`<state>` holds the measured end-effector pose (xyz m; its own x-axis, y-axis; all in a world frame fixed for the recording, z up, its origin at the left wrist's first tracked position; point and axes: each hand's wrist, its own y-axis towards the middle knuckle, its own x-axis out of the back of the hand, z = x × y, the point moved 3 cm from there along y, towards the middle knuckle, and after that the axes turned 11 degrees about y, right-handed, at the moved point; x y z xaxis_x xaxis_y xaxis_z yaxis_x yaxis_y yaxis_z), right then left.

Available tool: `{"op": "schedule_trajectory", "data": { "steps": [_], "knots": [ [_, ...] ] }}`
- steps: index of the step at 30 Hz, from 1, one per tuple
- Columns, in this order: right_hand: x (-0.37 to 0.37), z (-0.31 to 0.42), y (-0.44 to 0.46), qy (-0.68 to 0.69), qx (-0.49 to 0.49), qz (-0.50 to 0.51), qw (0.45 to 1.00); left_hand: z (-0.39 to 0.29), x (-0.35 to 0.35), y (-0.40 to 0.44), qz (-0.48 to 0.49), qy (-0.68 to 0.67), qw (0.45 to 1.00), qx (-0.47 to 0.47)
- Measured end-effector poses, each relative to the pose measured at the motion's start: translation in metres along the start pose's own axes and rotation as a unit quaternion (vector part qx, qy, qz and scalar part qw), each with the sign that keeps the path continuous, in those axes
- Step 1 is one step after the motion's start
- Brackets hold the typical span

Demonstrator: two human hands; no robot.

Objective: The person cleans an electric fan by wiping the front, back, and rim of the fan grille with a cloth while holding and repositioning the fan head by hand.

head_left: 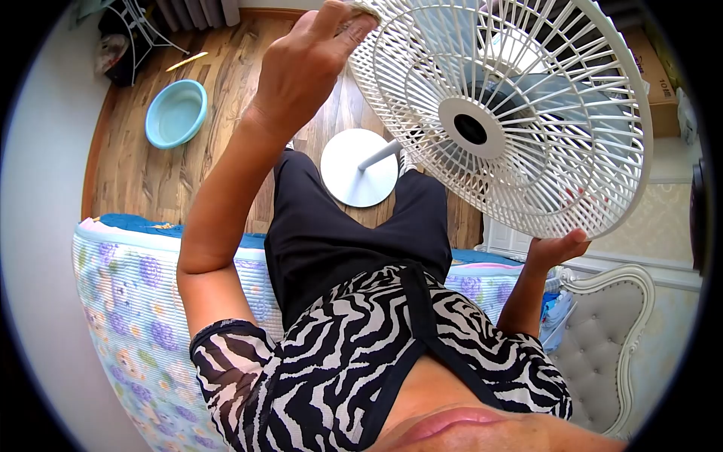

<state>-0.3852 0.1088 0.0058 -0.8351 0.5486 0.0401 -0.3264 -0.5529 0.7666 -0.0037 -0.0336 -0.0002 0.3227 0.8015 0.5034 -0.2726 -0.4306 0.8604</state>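
A white standing fan [472, 129] fills the upper right, its round grille tilted up towards me. Its pole runs down to a round white base [360, 167] on the floor between my legs. My left hand [309, 64] is raised at the grille's upper left rim, fingers pinched on a small brownish cloth [364, 10], which is mostly hidden. Below the grille, my right hand [559, 247] grips the lower rim, thumb in front and fingers partly hidden behind the bars. Bluish blades show through the grille.
A light blue basin [176, 114] stands on the wooden floor, with a yellow stick [187, 61] near it. I sit on a bed with a floral quilt [143, 301]. A tufted headboard [602, 339] is at right, and a cardboard box [654, 79] lies behind the fan.
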Motion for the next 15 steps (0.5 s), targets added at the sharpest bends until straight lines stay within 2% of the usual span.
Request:
{"op": "schedule_trajectory", "data": {
  "steps": [9,15],
  "knots": [
    [0.003,-0.002,0.003,-0.022,0.006,-0.012,1.000,0.030,-0.007,0.004,0.046,-0.193,0.978,-0.061],
    [0.006,-0.006,0.003,-0.029,0.004,-0.028,0.999,0.040,-0.009,-0.003,0.089,-0.323,0.942,-0.012]
  ]
}}
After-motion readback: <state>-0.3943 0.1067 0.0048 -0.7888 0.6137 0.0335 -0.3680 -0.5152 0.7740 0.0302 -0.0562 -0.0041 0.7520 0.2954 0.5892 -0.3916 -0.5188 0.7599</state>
